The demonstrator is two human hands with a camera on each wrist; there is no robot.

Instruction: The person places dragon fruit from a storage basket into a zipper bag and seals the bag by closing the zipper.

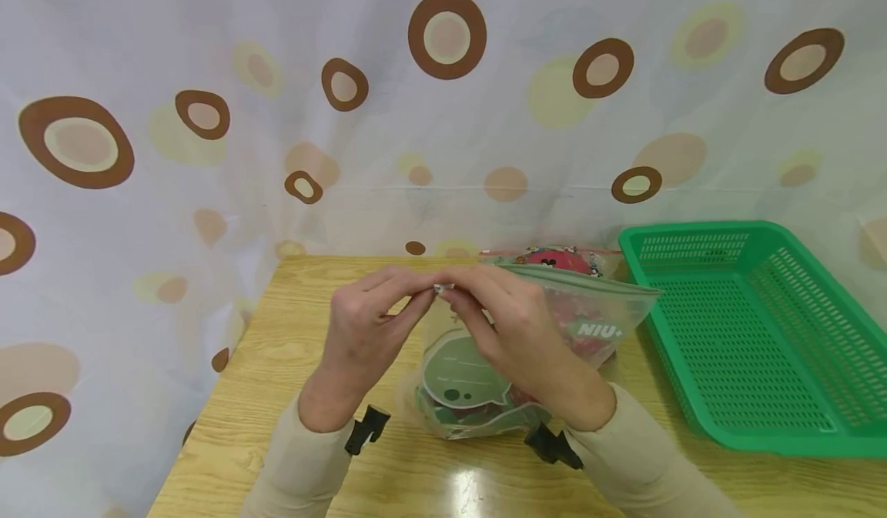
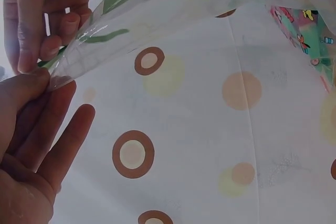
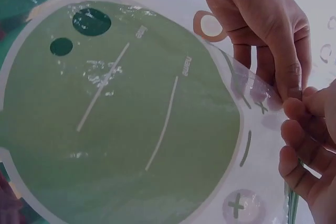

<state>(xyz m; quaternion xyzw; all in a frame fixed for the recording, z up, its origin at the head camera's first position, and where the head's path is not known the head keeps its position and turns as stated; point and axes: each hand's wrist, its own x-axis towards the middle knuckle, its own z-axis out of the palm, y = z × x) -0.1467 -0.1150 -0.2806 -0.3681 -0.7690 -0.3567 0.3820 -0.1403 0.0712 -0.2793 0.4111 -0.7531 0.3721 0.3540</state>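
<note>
A clear zip bag with green print (image 1: 464, 379) stands in front of me, marked NIU+ at its upper right. Its big green speech-bubble label (image 3: 121, 119) fills much of the right wrist view. At the upper left corner, my left hand (image 1: 363, 333) pinches the bag's edge between thumb and fingers. My right hand (image 1: 516, 322) meets it there, fingertips against the left's, pinching the same corner by the green zip strip. In the left wrist view the clear film (image 2: 173, 19) stretches away from the left hand's (image 2: 31, 140) fingertips. Colourful contents show low in the bag.
Close behind stands another zip bag (image 1: 554, 260) with a red and multicoloured print. To the right lies a green perforated plastic basket (image 1: 707, 227). All rest on a wood-grain table (image 1: 235, 426), with a circle-patterned curtain (image 1: 388, 156) along the back and left.
</note>
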